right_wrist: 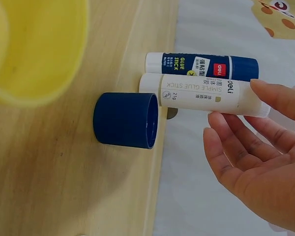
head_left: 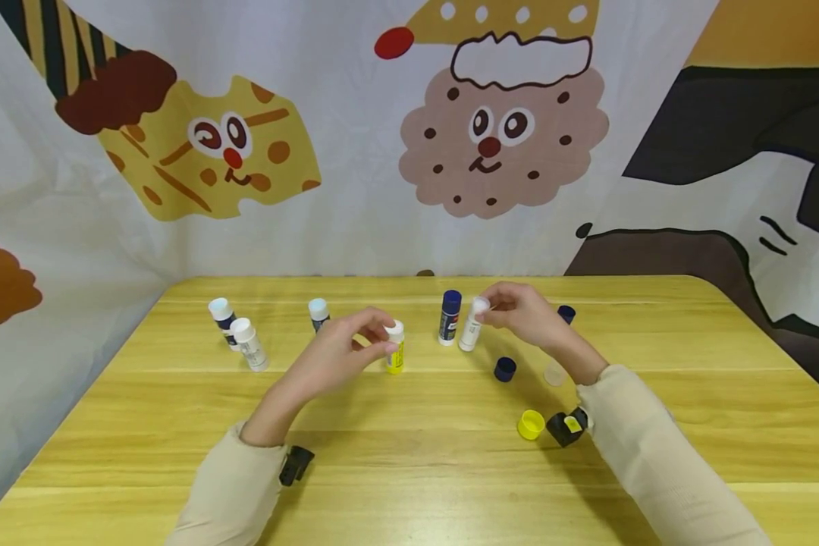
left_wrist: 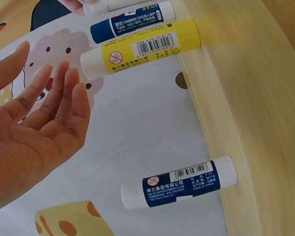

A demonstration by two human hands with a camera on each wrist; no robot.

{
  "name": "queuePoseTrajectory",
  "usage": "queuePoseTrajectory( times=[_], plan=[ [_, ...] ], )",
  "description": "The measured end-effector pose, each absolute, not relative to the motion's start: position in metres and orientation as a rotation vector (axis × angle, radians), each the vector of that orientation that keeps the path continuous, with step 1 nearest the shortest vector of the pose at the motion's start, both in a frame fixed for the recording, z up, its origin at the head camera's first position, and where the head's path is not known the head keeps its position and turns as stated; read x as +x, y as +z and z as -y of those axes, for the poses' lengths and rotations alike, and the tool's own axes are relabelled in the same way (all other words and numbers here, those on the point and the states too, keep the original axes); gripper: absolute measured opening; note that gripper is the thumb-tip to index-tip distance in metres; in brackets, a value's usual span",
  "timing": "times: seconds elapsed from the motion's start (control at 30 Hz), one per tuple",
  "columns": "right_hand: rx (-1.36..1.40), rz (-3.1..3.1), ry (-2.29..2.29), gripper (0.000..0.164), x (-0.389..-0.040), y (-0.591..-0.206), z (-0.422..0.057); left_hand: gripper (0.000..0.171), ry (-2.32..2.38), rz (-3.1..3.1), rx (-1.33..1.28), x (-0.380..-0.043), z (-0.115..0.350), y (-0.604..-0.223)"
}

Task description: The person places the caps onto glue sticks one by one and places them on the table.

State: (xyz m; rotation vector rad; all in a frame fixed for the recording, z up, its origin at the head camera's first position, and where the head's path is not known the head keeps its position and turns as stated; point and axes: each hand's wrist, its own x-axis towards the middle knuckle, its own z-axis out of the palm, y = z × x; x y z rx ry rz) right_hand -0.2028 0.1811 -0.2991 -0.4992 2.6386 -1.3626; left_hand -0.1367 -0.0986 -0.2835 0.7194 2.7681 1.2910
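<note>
My right hand [head_left: 522,315] pinches the upper end of a white glue stick [right_wrist: 196,93] between thumb and fingers, and the stick leans slightly. Right beside it a navy glue stick [head_left: 450,318] with a blue cap stands upright. My left hand [left_wrist: 44,105] is near a yellow glue stick [left_wrist: 150,46] with a white top, its fingers loosely bent and apart from the stick in the left wrist view. Farther left stands a navy glue stick [left_wrist: 182,183] with a white top, partly behind the left hand in the head view.
At the table's left stand a white glue stick [head_left: 249,345] and a navy one [head_left: 224,322]. Loose caps lie about the right forearm: a blue cap [head_left: 505,369], another blue cap [head_left: 566,313], a yellow cap [head_left: 531,425] and a pale cap [head_left: 555,373]. A printed curtain [head_left: 355,227] hangs behind.
</note>
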Motion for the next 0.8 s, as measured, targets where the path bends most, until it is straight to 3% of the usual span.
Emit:
queuePoseTrajectory(
  times=[0.8],
  plan=[
    [-0.484,-2.638,-1.398,0.025,-0.211,-0.303,-0.177,0.028,1.291,-2.764,0.737,-0.137,0.117,-0.295]
  ],
)
